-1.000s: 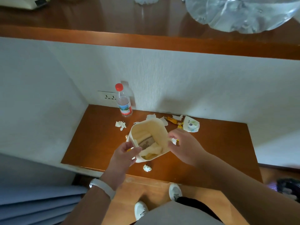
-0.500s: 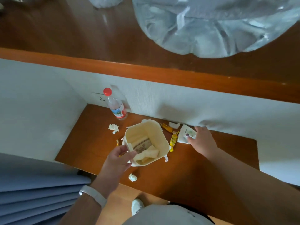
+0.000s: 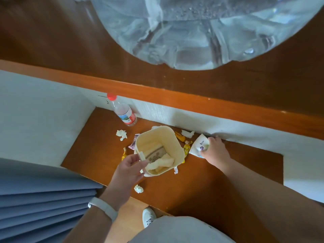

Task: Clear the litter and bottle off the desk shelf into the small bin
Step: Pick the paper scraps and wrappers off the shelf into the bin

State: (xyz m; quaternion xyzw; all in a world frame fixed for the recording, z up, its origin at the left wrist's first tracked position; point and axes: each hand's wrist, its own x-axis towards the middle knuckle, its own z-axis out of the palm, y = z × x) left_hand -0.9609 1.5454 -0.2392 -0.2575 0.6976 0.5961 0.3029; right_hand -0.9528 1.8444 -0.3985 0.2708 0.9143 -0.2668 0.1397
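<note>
A small cream bin point(image 3: 172, 137) stands on the lower wooden shelf point(image 3: 228, 172) with paper inside. My left hand point(image 3: 128, 170) grips its near rim. My right hand point(image 3: 214, 150) is closed on a white packet with a purple flower point(image 3: 199, 145) to the right of the bin, by the back wall. A clear bottle with a red cap point(image 3: 123, 111) stands at the back left. Crumpled tissues point(image 3: 121, 134) point(image 3: 138, 188) point(image 3: 187, 133) and yellow wrappers point(image 3: 186, 149) point(image 3: 124, 153) lie around the bin.
A wooden desk top point(image 3: 52, 41) overhangs the shelf, with a large clear plastic container point(image 3: 201, 28) on it. White walls close the shelf at the back and left. Blue-grey fabric folds point(image 3: 43, 199) lie at lower left. My shoe point(image 3: 148, 216) shows below.
My right hand left the bin's rim, reached right to the white flower packet and closed on it. My left hand stayed on the bin. The camera moved closer and tilted down.
</note>
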